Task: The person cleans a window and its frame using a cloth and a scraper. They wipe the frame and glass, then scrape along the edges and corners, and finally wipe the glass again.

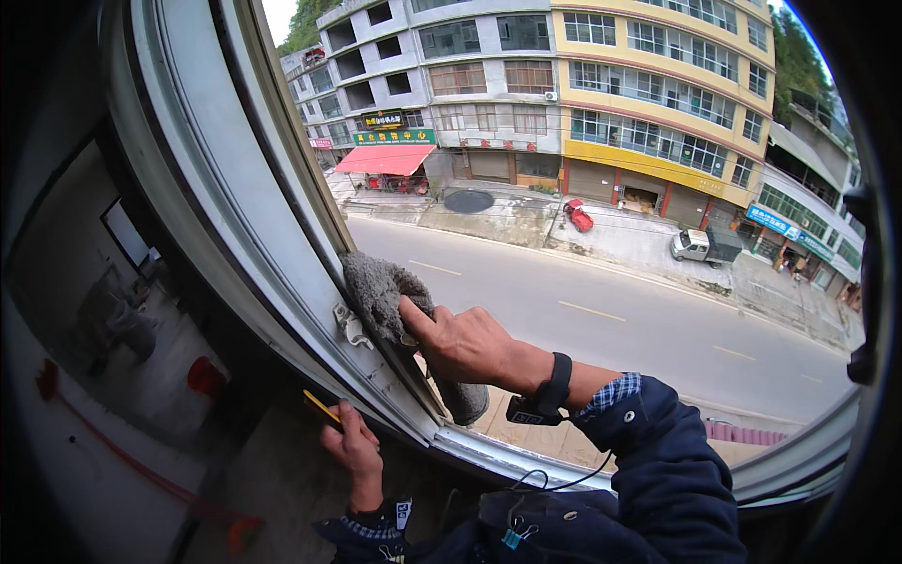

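In the head view my right hand (460,343) is clenched on a grey cloth (381,291), pressing it against the window frame (282,254). It looks soft, light, best bunched mid-fold. Below the frame, my left hand (355,449) pinches a yellow tool (321,407).

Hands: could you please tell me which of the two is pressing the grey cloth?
The right hand presses the grey cloth against the window frame; the left hand holds a yellow tool lower down.
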A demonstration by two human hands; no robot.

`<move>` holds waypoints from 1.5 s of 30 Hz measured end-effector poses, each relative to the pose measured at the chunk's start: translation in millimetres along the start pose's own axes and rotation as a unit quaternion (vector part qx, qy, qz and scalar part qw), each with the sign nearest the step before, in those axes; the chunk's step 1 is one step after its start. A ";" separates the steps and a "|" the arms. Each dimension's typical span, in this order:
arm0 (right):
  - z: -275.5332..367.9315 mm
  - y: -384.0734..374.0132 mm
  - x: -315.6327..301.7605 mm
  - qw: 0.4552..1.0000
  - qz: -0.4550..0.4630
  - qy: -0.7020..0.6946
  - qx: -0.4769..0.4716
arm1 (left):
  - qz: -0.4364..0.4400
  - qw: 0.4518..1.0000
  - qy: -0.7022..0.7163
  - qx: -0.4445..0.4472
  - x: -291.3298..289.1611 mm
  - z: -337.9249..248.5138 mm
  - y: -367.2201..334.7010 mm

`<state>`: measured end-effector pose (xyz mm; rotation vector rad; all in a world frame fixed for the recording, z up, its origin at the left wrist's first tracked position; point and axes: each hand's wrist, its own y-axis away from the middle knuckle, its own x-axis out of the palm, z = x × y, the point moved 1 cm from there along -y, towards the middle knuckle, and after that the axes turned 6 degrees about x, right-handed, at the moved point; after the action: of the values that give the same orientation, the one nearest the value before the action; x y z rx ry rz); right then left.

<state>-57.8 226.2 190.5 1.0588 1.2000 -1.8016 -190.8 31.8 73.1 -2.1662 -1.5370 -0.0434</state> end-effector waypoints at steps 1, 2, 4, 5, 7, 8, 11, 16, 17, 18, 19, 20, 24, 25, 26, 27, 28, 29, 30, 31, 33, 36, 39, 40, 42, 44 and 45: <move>-4.3 8.2 14.3 1.000 0.023 -0.002 0.007 | 0.009 1.000 -0.006 -0.001 0.5 -0.6 5.1; -7.8 15.9 28.3 1.000 0.029 -0.012 0.006 | 0.021 1.000 -0.010 -0.001 0.9 -1.1 10.2; -12.2 31.6 54.8 0.999 0.024 -0.019 0.011 | 0.038 0.999 -0.017 -0.004 2.8 -2.2 20.5; -14.9 36.5 65.1 0.999 0.020 -0.029 0.007 | 0.039 0.999 -0.027 -0.007 4.4 -2.5 25.0; -18.9 48.7 85.9 0.996 0.080 -0.014 0.034 | 0.033 0.999 -0.027 -0.020 5.4 -2.0 33.6; -20.8 55.7 93.6 0.996 0.076 -0.037 0.033 | 0.044 0.999 -0.024 -0.020 5.0 -1.9 37.5; -23.2 70.6 113.5 0.993 0.104 -0.045 0.046 | 0.054 0.997 -0.040 -0.042 0.1 2.9 50.6; -26.4 88.6 130.0 0.987 0.148 -0.044 0.047 | 0.064 0.993 -0.046 -0.085 -17.1 31.2 75.8; -26.8 90.2 131.4 0.982 0.176 -0.029 0.056 | 0.078 0.991 -0.055 -0.095 -19.9 39.9 81.1; -25.8 91.2 132.0 0.982 0.176 -0.042 0.050 | 0.094 0.988 -0.064 -0.101 -22.1 49.5 85.9; -25.1 91.5 131.7 0.978 0.195 -0.045 0.062 | 0.112 0.987 -0.066 -0.096 -23.8 58.2 90.4; -23.9 90.8 130.4 0.980 0.187 -0.038 0.051 | 0.135 0.984 -0.074 -0.087 -25.1 66.1 96.1; -17.6 83.5 116.5 0.969 0.242 -0.016 0.054 | 0.183 0.960 -0.131 -0.165 -31.8 85.5 115.7; -16.4 79.1 110.3 0.966 0.251 -0.022 0.056 | 0.204 0.964 -0.117 -0.127 -31.3 86.8 117.5; -15.1 74.6 104.1 0.964 0.259 -0.014 0.063 | 0.209 0.963 -0.108 -0.134 -31.5 88.5 118.9; -13.8 70.8 97.9 0.961 0.268 -0.005 0.071 | 0.209 0.961 -0.105 -0.147 -32.0 90.4 119.7; -12.7 67.3 91.4 0.954 0.288 0.008 0.083 | 0.216 0.960 -0.104 -0.144 -33.0 91.6 119.4; -12.2 63.0 84.5 0.954 0.288 0.009 0.079 | 0.222 0.959 -0.103 -0.140 -34.3 93.5 118.1; -12.5 58.8 77.9 0.951 0.299 0.015 0.080 | 0.226 0.958 -0.108 -0.142 -36.9 95.5 116.6; -11.6 54.1 72.5 0.950 0.304 0.014 0.075 | 0.223 0.960 -0.097 -0.141 -40.4 97.5 115.0; -7.4 42.2 66.3 0.948 0.301 0.062 0.081 | 0.209 0.961 -0.093 -0.156 -48.5 103.9 111.5; 0.3 25.1 58.4 0.943 0.300 0.131 0.064 | 0.200 0.959 -0.072 -0.186 -61.1 114.7 106.6; 11.3 7.4 49.0 0.923 0.332 0.191 0.037 | 0.197 0.958 -0.068 -0.196 -70.4 124.2 101.0; 15.4 3.0 44.7 0.927 0.321 0.190 0.028 | 0.193 0.958 -0.059 -0.201 -72.6 127.0 99.3; 21.9 -6.2 36.2 0.929 0.325 0.177 0.028 | 0.194 0.955 -0.057 -0.215 -76.8 130.5 96.8; 28.4 -15.6 33.7 0.923 0.340 0.179 0.037 | 0.202 0.949 -0.072 -0.229 -79.7 133.4 93.6; 30.1 -19.7 35.4 0.919 0.350 0.179 0.040 | 0.208 0.948 -0.072 -0.229 -80.2 135.1 92.8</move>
<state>-96.8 199.8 172.4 1.6604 0.7821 -1.1276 -170.2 -8.7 -103.6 -2.8839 -1.1911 -0.1154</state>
